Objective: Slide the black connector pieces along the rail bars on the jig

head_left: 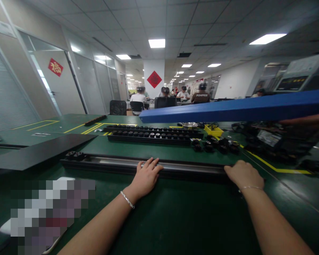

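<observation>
A long black channel-shaped rail (117, 164) with a shiny metallic inside lies across the table before me. Two small black round parts (76, 155) sit in its left end. My left hand (146, 174) rests on the middle of the rail, fingers spread across its trough. At the right end, my right hand (246, 175) is curled over the rail with thumb and fingers; its fingertips are partly hidden. Beyond it, another black rail (149, 139) carries a row of black round parts, some with silvery centres.
A long blue bar (234, 109), held by another person's hand (308, 118), crosses the right side above the table. Dark parts and cables (271, 141) lie near a yellow tray (213, 131). A flat dark panel (42, 150) is at left. A blurred-out item (50, 212) lies at front left.
</observation>
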`<state>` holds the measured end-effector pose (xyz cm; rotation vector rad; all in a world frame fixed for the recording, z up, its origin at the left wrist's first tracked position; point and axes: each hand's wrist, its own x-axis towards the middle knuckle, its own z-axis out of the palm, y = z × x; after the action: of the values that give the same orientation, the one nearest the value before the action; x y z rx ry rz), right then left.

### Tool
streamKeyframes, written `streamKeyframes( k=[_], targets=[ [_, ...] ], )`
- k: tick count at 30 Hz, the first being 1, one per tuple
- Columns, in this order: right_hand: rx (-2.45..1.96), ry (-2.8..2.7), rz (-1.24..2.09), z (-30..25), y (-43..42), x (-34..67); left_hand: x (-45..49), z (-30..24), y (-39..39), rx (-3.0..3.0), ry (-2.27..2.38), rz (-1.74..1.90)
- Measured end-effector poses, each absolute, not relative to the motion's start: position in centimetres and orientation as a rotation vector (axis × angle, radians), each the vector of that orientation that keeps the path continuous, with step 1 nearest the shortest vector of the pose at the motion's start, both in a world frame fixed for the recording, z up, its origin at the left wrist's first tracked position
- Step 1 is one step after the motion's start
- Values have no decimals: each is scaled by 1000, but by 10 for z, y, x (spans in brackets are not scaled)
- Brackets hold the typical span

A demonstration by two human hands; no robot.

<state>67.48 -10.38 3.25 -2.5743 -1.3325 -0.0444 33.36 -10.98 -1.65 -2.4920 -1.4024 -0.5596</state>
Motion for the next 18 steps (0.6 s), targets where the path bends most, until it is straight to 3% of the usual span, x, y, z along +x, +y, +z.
streamKeyframes(
  k=[18],
  targets=[
    [-2551,-1261,-68,28,-105,690,335,-15,-111,-2502,-1437,-527]
  ],
)
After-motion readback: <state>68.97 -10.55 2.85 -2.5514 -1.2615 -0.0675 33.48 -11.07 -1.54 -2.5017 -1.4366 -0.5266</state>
